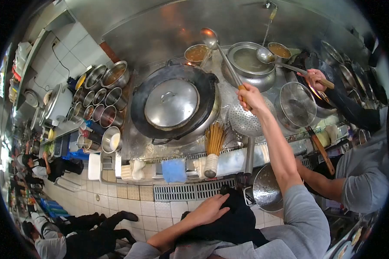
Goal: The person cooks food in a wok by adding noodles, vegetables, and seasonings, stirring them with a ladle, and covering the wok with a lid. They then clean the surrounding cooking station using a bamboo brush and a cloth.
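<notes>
At the far left, people (52, 241) and shelving (47, 32) are small, warped and cut by the dark border. Next, a domed lid (172, 103) hides the inside of the black wok (137, 105). Low in front of the stove, the left hand (209, 210) has its fingers loosely parted, nothing visible in them; whether it touches the dark cloth (235, 220) beneath cannot be told. The ladle (228, 64) slants from its bowl, near a sauce pot (186, 58), down to the right hand (251, 98), whose fingers close around its wooden end and cover most of it. The right forearm partly hides a perforated skimmer (242, 118). Farther right, a co-worker's hand (315, 80) grips a second ladle (291, 68); dim pans (348, 77) blur beyond.
</notes>
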`<act>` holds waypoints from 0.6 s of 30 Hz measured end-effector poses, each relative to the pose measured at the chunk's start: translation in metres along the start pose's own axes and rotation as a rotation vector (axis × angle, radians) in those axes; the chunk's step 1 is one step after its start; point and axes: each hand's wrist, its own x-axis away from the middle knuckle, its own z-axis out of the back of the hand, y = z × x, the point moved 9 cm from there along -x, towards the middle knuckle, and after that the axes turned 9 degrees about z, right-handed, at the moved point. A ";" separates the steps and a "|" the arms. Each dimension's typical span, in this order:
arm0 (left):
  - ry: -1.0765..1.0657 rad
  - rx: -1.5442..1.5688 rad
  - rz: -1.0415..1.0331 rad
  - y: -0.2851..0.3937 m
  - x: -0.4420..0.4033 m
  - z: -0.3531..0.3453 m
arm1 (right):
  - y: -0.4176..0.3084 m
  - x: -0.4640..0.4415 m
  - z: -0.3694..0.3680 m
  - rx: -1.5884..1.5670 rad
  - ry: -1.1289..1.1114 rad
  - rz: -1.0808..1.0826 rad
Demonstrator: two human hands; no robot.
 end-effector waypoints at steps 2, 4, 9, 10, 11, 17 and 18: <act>0.011 0.000 0.023 -0.006 0.011 0.005 | 0.014 0.006 0.012 0.107 0.028 0.067; 0.077 0.011 0.000 -0.012 0.023 0.010 | 0.019 0.012 0.019 0.237 0.095 0.147; 0.060 0.173 0.147 -0.021 0.040 0.021 | 0.031 0.022 0.045 0.382 0.258 0.075; 0.056 0.172 0.178 -0.022 0.043 0.021 | 0.031 0.025 0.047 0.402 0.272 0.064; 0.054 0.171 0.211 -0.025 0.045 0.021 | 0.030 0.030 0.048 0.419 0.285 0.053; 0.160 0.209 0.191 -0.027 0.055 0.028 | 0.076 0.007 0.067 0.635 0.374 0.142; 0.141 0.230 0.193 -0.027 0.056 0.030 | 0.068 0.004 0.061 0.689 0.392 0.178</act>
